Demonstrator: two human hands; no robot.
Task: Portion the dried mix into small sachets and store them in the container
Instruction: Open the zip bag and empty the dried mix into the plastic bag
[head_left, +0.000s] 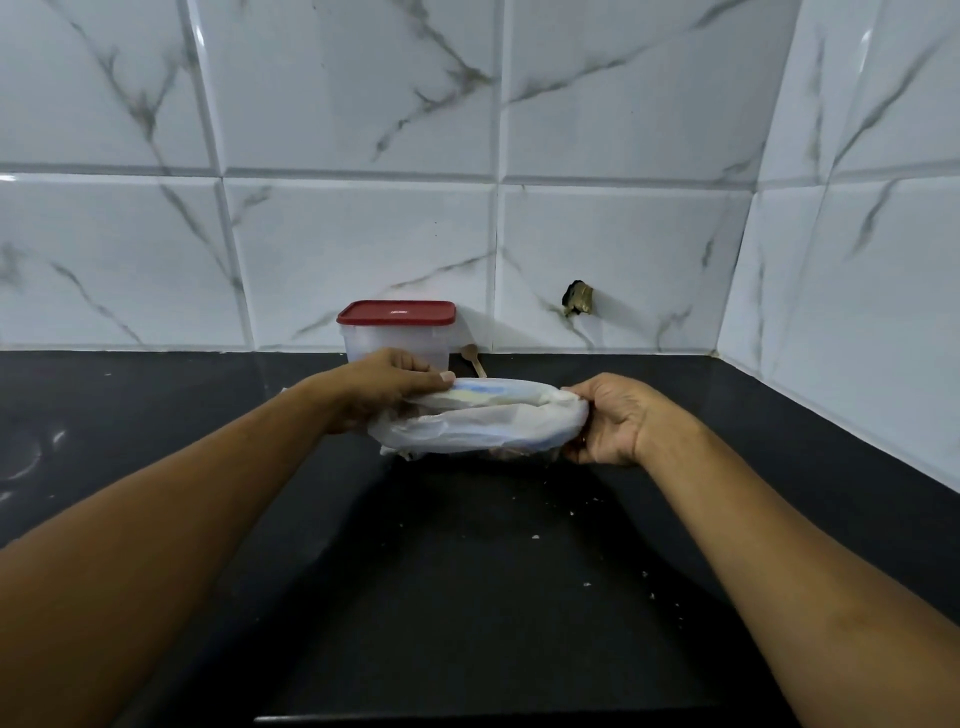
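A white plastic bag (478, 421) with faint blue and yellow print lies across the middle of the black counter, held at both ends. My left hand (387, 387) pinches its left upper edge with thumb on top. My right hand (610, 418) grips its right end. Dark contents show faintly under the bag's lower edge. Behind the bag stands a clear plastic container (397, 338) with a red lid on it, against the wall. A small wooden spoon (474, 358) leans beside the container's right side.
The black counter (467, 571) runs to white marble-patterned wall tiles at the back and right. Pale crumbs (587, 584) are scattered on the counter to the right. A chipped hole (577, 299) marks the back wall tile.
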